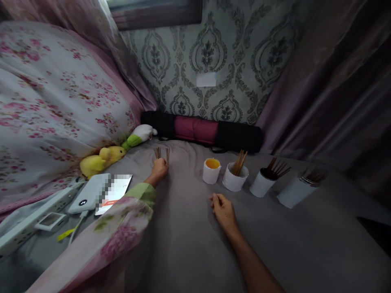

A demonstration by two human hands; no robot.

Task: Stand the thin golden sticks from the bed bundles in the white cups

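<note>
My left hand [159, 167] is closed around thin brown sticks [157, 153], whose tips stick up above the fingers in two separate clusters. My right hand [224, 209] hovers low over the grey sheet with its fingers curled together; whether anything is between them cannot be seen. Just beyond it stands a white-wrapped cup with an orange inside [210, 174], no sticks showing in it. To its right, a wider white cup [233, 183] holds several yellowish-brown sticks [240, 162]. Farther right come a dark-lined white cup [261, 185] and a larger white container [295, 193], both with brown sticks.
At left lie a phone [117, 191], a power bank [88, 193] with a cable, and a power strip [33, 221]. Plush toys [102, 160] rest by the floral fabric. A black and maroon roll bag [195, 129] lies along the wall. A dark flat object [375, 232] is at far right.
</note>
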